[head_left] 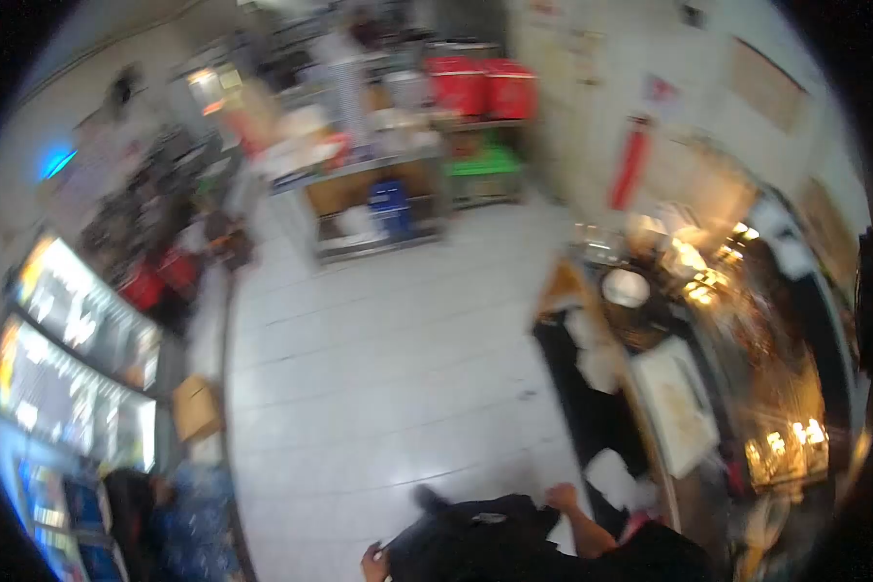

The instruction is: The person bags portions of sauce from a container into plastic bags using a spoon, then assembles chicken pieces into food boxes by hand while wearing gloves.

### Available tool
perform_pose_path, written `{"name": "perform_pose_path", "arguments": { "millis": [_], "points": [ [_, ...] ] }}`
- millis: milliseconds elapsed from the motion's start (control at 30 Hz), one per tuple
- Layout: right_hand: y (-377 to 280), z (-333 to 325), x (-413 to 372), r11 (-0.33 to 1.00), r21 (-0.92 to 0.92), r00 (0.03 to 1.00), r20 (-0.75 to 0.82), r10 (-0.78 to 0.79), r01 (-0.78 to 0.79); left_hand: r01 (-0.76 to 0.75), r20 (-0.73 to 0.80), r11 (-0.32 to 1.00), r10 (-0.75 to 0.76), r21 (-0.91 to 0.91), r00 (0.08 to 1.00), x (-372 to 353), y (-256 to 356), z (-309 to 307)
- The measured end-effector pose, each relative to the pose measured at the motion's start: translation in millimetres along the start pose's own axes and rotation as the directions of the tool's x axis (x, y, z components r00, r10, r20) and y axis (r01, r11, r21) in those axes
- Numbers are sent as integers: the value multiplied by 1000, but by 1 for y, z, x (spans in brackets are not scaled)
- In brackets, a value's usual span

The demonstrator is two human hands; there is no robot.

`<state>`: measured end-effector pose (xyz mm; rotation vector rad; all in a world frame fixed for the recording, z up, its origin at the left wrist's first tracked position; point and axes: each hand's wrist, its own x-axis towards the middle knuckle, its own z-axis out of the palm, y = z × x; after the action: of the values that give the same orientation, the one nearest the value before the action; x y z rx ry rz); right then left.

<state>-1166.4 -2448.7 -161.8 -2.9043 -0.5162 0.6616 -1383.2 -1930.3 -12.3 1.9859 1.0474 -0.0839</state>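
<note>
Black clothing (485, 533) with a small pale mark covers my body at the bottom of the head view. My left hand (374, 564) is beside it at the bottom edge, partly cut off, and blur hides how its fingers lie. On the other side, my right hand (561, 497) is raised at the clothing's edge, with its fingers curled in. Whatever those fingers hold, if anything, does not show. Nearest to the right hand is a wooden-edged counter (640, 427) with dark openings below its top.
A white board (674, 403) and shiny, lit metalware (776, 427) sit along the right. Lit display fridges (78, 359) and a cardboard box (198, 407) line the left. Ahead across the tiled floor (378, 339) stand a work table (378, 247) and red containers (480, 89).
</note>
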Motion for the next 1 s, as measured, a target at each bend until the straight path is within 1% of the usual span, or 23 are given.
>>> {"name": "perform_pose_path", "arguments": {
  "millis": [33, 67, 133, 167, 233, 267, 300, 400, 467, 500, 533, 567, 633, 667, 700, 767, 800, 833, 867, 900, 933, 967, 1000],
  "points": [
    [-2, 31, 11, 999, 27, 990, 139, 18, -22, -82, -40, 994, 79, -66, 996, -1, 55, -41],
    [-2, 54, 25, 983, -17, 941, 288, 180, -183, -108, 57, 986, 116, -126, 992, 7, 92, -81],
    [-54, 36, 16, 946, 322, 941, 325, -91, -20, -50, 310, 958, 140, -281, 941, 26, 156, -150],
    [-90, 5, 18, 901, 374, 893, 449, 30, -218, 30, 452, 933, 145, -359, 880, 36, 182, -177],
    [-152, -30, 59, 862, 352, 825, 550, 125, -365, -26, 645, 955, 219, -294, 732, 51, 227, -228],
    [-181, -43, 86, 859, 344, 811, 570, 130, -379, -5, 778, 957, 239, -291, 581, 66, 229, -242],
    [-207, -55, 112, 862, 338, 804, 581, 124, -377, -226, 538, 798, 556, -558, 634, 68, 256, -260],
    [-281, -90, 202, 885, 302, 792, 600, 112, -354, -366, 399, 734, 639, -572, 658, 126, 247, -274],
    [-327, -111, 268, 912, 262, 787, 609, 96, -315, -294, 276, 752, 530, -590, 802, 170, 269, -307],
    [-347, -122, 302, 928, 238, 788, 609, 87, -286, -302, 250, 744, 529, -596, 811, 203, 273, -331],
    [-367, -136, 339, 947, 207, 789, 611, 73, -247, -52, 477, 808, 397, -587, 784, 239, 273, -362],
    [-383, -146, 379, 965, 174, 792, 608, 52, -197, 197, 675, 827, 266, -527, 689, 268, 268, -385],
    [-415, -169, 469, 996, 83, 797, 603, -16, -42, 48, 512, 770, 375, -636, 773, 316, 222, -388],
    [-431, -179, 527, 994, 0, 802, 591, -90, 111, 3, 625, 828, 421, -560, 658, 348, 252, -426],
    [-453, -187, 593, 950, -107, 796, 578, -181, 294, 32, 602, 812, 405, -583, 688, 366, 262, -435],
    [-525, -213, 749, 623, -423, 740, 518, -429, 657, -175, 340, 861, 364, -477, 867, 403, 280, -443],
    [-577, -229, 830, 485, -538, 721, 440, -535, 689, -177, 326, 840, 381, -513, 865, 430, 283, -445],
    [-641, -258, 905, 466, -560, 688, 288, -666, 685, -217, 375, 823, 453, -526, 809, 465, 298, -475],
    [-705, -275, 979, 777, -164, 790, 25, -612, 608, -203, 415, 829, 453, -520, 789, 496, 297, -492],
    [-799, -332, 993, 730, 190, 753, -224, -619, 656, -195, 453, 837, 455, -511, 767, 527, 289, -505],
    [-883, -383, 1014, 540, 118, 546, -323, -773, 834, -233, 429, 802, 510, -550, 745, 560, 277, -515],
    [-960, -417, 1024, 526, 482, 687, -258, -679, 701, -107, 444, 794, 440, -598, 780, 588, 282, -540],
    [-1018, -425, 1054, 379, 638, 649, -258, -715, 671, -171, 389, 755, 501, -633, 773, 623, 284, -557]
  ]
}}
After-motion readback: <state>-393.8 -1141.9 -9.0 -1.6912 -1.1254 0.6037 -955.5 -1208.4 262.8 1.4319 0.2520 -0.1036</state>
